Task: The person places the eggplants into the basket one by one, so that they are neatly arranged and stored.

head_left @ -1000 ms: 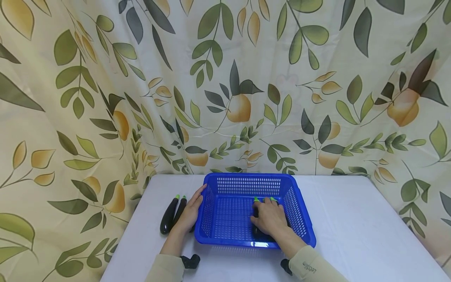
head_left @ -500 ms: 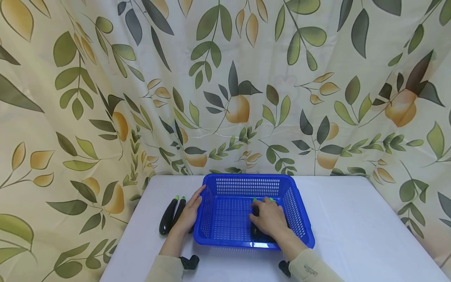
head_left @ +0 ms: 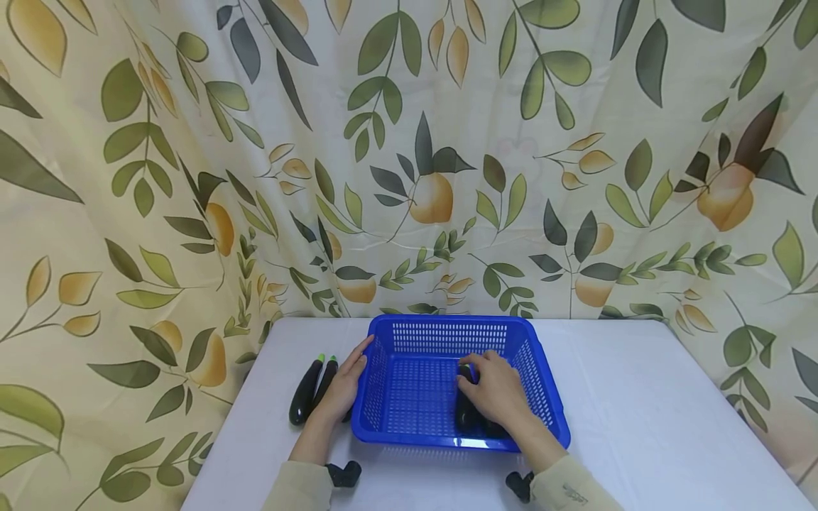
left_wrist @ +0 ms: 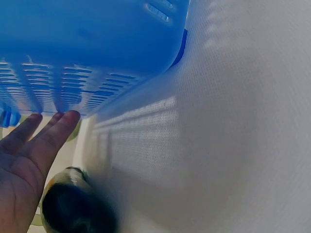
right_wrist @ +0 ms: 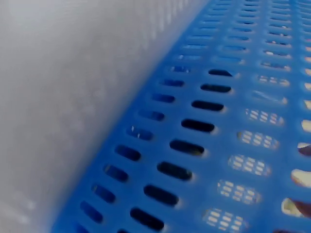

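Note:
A blue plastic basket [head_left: 409, 397] with slotted walls stands on the white table. My left hand [head_left: 339, 394] touches its left wall with straight fingers; the left wrist view shows the fingertips [left_wrist: 72, 115] against the slots. Inside, at the basket's right side, dark eggplants [head_left: 468, 411] lie together, partly hidden under my right hand [head_left: 500, 390]. Its thumb and fingers curl round the stem end of the leftmost one. The right wrist view shows only the basket's outer wall [right_wrist: 194, 145], with dark shapes behind some slots.
Left of the basket, more eggplants [head_left: 305, 394] lie on the table [head_left: 639, 411], one partly behind the left hand. A blurred dark eggplant [left_wrist: 75, 208] shows below the left hand in its wrist view. A leaf-and-fruit patterned curtain [head_left: 409, 177] hangs behind the table.
My right hand has shifted slightly right and up over the eggplants in the basket, baring more of the leftmost one. My left hand stays at the basket's left wall.

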Motion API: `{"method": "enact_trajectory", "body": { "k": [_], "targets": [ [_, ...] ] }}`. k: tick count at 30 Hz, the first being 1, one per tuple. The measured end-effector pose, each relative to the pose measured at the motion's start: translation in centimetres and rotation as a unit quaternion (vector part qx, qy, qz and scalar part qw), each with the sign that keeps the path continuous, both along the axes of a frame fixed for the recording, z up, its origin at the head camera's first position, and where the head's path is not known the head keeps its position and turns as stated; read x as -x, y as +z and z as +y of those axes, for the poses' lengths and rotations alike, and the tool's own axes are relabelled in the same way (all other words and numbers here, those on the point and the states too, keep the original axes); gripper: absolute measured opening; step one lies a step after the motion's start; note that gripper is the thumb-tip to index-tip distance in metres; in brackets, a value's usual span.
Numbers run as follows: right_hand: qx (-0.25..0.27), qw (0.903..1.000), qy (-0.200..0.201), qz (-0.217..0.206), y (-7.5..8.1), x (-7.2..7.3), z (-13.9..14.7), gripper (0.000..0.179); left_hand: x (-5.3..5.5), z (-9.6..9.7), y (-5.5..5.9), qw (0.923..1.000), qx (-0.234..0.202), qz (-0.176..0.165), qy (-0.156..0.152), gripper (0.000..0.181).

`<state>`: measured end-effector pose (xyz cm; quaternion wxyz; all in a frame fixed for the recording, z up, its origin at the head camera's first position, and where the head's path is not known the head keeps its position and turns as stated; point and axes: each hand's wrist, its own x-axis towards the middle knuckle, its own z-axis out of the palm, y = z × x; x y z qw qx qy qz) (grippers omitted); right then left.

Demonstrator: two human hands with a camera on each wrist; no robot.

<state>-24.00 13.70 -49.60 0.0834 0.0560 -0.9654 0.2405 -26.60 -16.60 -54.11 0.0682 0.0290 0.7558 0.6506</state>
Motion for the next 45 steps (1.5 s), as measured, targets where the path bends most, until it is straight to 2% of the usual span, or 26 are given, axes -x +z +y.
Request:
{"method": "enact_trajectory", "body": {
  "k": [9, 25, 45],
  "targets": [
    [0.018, 0.9997, -0.005, 0.017, 0.6, -0.2, 1.3, 0.032, 0.2, -0.1, -0.1, 1.0, -0.004, 0.004, -0.002, 0.044],
    [0.011, 0.9984, -0.02, 0.052, 1.6, -0.6, 3.8, 0.037, 0.2, -0.1, -0.5, 0.9999, -0.013, 0.005, -0.009, 0.046],
    [0.009, 0.9976, -0.033, 0.059, 2.8, -0.9, 6.7, 0.039, 0.2, -0.2, -0.2, 0.9999, -0.008, 0.007, -0.009, 0.045]
  ]
}}
